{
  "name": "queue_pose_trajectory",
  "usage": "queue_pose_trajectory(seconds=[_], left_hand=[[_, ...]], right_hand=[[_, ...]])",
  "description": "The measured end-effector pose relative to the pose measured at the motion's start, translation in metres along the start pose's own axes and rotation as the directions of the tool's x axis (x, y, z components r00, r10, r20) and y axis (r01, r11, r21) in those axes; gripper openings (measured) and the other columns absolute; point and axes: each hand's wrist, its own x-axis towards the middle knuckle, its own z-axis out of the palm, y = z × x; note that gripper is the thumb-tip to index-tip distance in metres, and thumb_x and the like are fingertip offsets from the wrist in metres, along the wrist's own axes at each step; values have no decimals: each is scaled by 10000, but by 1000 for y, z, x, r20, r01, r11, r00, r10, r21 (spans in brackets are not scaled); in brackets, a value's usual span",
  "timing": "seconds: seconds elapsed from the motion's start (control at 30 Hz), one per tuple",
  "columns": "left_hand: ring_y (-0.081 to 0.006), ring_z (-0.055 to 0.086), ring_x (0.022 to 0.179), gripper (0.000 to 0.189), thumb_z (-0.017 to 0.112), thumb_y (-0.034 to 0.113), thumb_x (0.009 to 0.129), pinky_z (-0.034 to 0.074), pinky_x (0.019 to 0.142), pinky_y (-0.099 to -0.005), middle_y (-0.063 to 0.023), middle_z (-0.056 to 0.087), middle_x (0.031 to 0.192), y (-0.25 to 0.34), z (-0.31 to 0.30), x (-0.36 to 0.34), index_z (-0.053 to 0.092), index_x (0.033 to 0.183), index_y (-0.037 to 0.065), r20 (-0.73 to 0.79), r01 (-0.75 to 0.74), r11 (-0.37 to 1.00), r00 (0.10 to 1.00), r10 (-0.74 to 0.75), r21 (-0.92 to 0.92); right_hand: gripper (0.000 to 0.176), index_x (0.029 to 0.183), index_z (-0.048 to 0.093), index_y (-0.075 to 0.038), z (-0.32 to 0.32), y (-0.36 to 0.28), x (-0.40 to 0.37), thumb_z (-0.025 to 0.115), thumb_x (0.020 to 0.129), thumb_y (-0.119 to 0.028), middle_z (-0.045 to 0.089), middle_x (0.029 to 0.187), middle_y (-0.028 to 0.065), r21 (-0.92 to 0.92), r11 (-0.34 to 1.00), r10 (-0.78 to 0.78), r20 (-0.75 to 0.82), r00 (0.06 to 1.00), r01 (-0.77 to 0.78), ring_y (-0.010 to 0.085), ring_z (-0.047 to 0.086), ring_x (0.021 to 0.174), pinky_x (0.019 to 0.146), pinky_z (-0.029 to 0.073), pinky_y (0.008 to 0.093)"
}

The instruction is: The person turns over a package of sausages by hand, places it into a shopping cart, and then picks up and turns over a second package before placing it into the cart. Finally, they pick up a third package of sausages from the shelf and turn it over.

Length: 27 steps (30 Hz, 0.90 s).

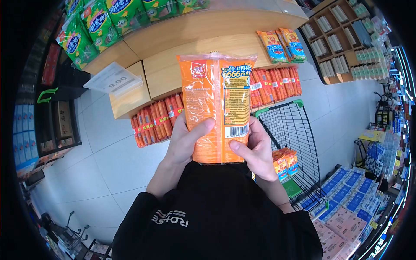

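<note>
Between both hands an orange sausage packet (pixel 203 104) is held upright, its back with the barcode and printed text facing me. My left hand (pixel 186 138) grips the lower left edge, thumb lying on the front. My right hand (pixel 255 149) grips the lower right edge, with its thumb just below the barcode. The fingers behind the packet are mostly hidden. Beyond it stands a wooden display shelf (pixel 173 69), partly covered by the packet.
Green snack bags (pixel 97 24) line the upper shelf. Red-orange sausage packs (pixel 158 117) sit along a lower ledge; two orange-blue bags (pixel 273 45) lie at right. A black wire shopping cart (pixel 299 130) with orange-blue bags stands close on my right. A price sign (pixel 113 79) juts out at left.
</note>
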Motion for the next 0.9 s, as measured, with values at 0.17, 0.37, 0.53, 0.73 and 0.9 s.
queue_pose_trajectory(seconds=[0.17,0.37,0.53,0.73,0.9], left_hand=[[-159,557,962,427,585,96,808,453,832,-309,-109,549,1093,-2,-2,-3,405,1178,-19,3,7,1000,1000,-7,-23],[-160,552,968,426,569,117,823,449,834,-306,-105,540,1102,-2,-4,-8,395,1191,-12,-8,27,999,1000,-28,-41],[-158,543,985,420,547,129,841,443,841,-302,-106,529,1119,-4,-5,-11,387,1204,-10,-19,16,999,1000,-17,-51],[-158,539,999,406,503,175,877,440,847,-297,-108,520,1138,-4,-10,-15,382,1218,-11,-16,34,997,999,-36,-75],[-156,544,1000,392,468,202,898,445,846,-295,-110,523,1146,0,-10,-17,387,1217,-12,-10,24,993,1000,-25,-113]], right_hand=[[369,1080,436,-3,3,1,-3,629,766,-7,555,1017,51,11,1000,0,-8,1000,0,99,509,964,859,395,260],[371,1080,442,-2,3,3,-6,635,763,-11,552,1015,48,-9,1000,2,0,1000,-2,92,503,963,856,394,255],[379,1086,445,0,4,8,-8,638,761,-12,554,1010,46,-15,1000,-11,-3,1000,11,90,503,958,854,393,255],[365,1075,449,-4,8,8,-10,637,762,-13,558,1010,47,-5,1000,3,-14,1000,-3,89,506,953,854,392,255],[347,1059,450,-7,12,8,-9,633,764,-8,564,1002,46,5,1000,11,7,1000,-11,87,510,948,851,394,255]])
